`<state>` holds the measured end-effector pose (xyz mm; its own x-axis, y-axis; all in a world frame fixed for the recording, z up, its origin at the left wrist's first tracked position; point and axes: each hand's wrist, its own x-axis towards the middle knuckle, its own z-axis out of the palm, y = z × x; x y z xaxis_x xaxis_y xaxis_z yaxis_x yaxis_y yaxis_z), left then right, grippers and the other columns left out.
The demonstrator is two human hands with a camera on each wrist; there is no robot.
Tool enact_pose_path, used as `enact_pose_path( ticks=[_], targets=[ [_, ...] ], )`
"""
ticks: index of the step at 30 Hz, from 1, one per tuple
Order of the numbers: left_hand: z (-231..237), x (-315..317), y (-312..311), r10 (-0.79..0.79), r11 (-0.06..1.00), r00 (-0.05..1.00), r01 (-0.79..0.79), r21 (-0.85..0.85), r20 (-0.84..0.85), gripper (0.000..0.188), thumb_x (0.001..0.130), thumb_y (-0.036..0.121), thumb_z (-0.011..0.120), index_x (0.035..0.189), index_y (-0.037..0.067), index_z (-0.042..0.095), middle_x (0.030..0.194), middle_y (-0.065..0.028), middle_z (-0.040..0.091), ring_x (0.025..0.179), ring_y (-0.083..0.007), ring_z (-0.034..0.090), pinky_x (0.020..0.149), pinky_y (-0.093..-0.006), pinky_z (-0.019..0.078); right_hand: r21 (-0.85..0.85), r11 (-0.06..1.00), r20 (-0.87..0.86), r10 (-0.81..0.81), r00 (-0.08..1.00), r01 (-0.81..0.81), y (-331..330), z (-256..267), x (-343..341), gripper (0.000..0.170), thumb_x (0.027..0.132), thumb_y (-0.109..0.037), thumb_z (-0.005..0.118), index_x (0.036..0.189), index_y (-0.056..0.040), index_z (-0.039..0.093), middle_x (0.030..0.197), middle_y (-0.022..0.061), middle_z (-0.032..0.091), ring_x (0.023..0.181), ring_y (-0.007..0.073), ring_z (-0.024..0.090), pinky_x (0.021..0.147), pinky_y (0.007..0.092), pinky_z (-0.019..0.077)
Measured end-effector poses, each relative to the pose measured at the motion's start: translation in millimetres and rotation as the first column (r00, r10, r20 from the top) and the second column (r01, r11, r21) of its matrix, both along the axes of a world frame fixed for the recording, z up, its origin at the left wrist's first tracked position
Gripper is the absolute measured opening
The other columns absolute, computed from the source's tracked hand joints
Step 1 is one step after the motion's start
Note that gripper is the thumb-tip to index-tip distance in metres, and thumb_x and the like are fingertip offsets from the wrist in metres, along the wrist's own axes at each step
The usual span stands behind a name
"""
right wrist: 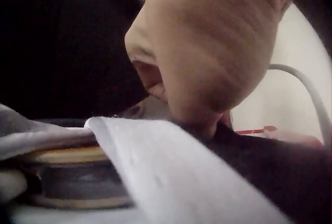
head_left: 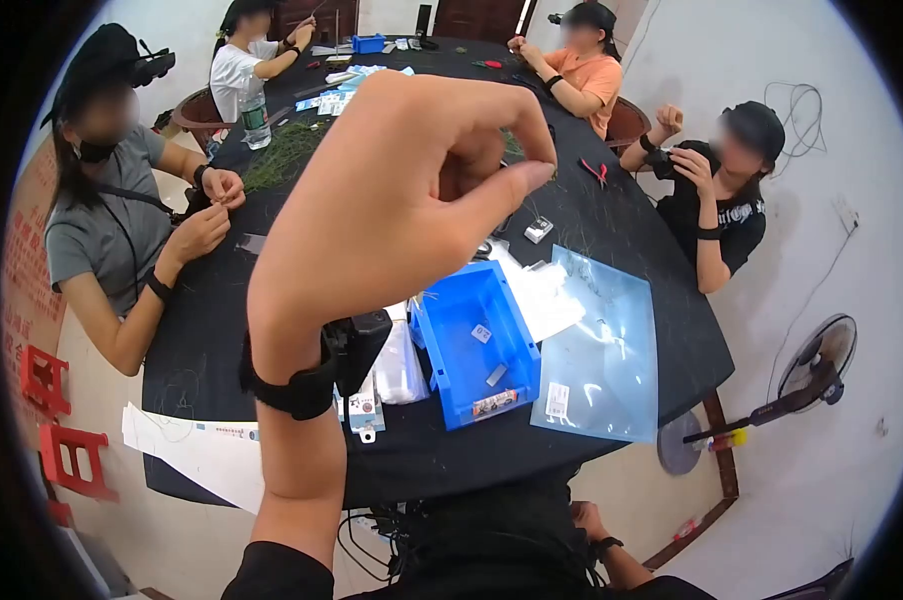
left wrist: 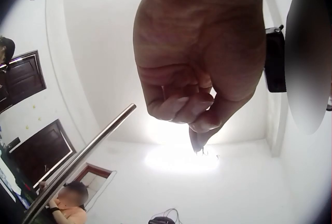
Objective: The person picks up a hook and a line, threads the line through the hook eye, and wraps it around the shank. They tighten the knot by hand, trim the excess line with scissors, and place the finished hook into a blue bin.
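Note:
My left hand [head_left: 402,190] is raised close before the head camera, fingers curled and thumb tip meeting the index fingertip. In the left wrist view the same hand [left wrist: 202,63] shows its palm side with folded fingers; thin dark lines appear below the fingertips against bright light. No held object is visible. Below it on the table lies a blue plastic bin [head_left: 482,340] holding small labelled pieces. My right hand [head_left: 589,520] rests low by my lap, partly hidden. The right wrist view shows that hand [right wrist: 212,53] loosely bent over dark clothing, beside a white cloth band [right wrist: 171,172].
A translucent blue folder [head_left: 607,350] lies right of the bin, white paper sheets [head_left: 197,445] at the near left. A water bottle [head_left: 256,120], green strands [head_left: 287,155] and red-handled pliers [head_left: 594,173] are farther back. Several people sit around the table. A metal rod [left wrist: 83,162] crosses the left wrist view.

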<state>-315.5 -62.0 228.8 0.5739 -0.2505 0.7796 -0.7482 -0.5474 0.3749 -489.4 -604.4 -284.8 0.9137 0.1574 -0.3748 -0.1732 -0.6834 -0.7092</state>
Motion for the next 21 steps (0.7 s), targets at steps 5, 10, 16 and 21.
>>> enact_pose_path(
  ticks=[5,10,16,21],
  targets=[
    [0,5,0,0.03,0.999,0.998,-0.032,0.039,0.061,0.005,0.093,0.003,0.073,0.097,0.001,0.072,0.06,0.0006,0.058,0.053,-0.0034,0.045,0.051,-0.0241,0.0302,0.175,0.978,-0.228,0.156,0.961,-0.117,-29,-4,10,0.018,0.076,-0.006,0.075,0.09,0.0,0.066,0.082,0.0071,0.068,0.073,0.0172,0.061,0.065,0.0344,0.0478],
    [-2,4,4,0.075,0.993,0.992,-0.084,0.08,0.105,0.005,0.093,0.004,0.073,0.097,0.002,0.073,0.061,0.0009,0.058,0.053,-0.0042,0.045,0.05,-0.0244,0.0309,-0.175,0.823,-0.363,0.456,0.812,-0.54,-31,151,68,0.009,0.091,-0.011,0.075,0.099,-0.0077,0.078,0.096,0.0053,0.079,0.089,0.0189,0.076,0.08,0.0336,0.0595],
    [5,-12,-11,0.186,0.978,0.975,-0.195,0.073,0.122,0.004,0.094,0.004,0.072,0.098,0.002,0.071,0.061,0.002,0.055,0.053,-0.0033,0.043,0.05,-0.0239,0.0302,-0.048,0.766,-0.02,0.64,0.768,-0.641,116,395,167,0.009,0.094,-0.01,0.072,0.095,-0.0027,0.077,0.082,0.0074,0.078,0.081,0.0135,0.077,0.07,0.0267,0.0572],
    [11,-26,-13,0.24,0.96,0.953,-0.262,0.1,0.185,0.004,0.094,0.002,0.071,0.098,0.002,0.071,0.059,0.0033,0.048,0.052,-0.0034,0.037,0.052,-0.0254,0.0259,-0.474,0.728,0.598,0.679,0.426,-0.496,227,438,278,0.009,0.088,-0.003,0.071,0.097,0.0006,0.071,0.082,0.0117,0.073,0.075,0.0229,0.074,0.068,0.0356,0.055]
  ],
)
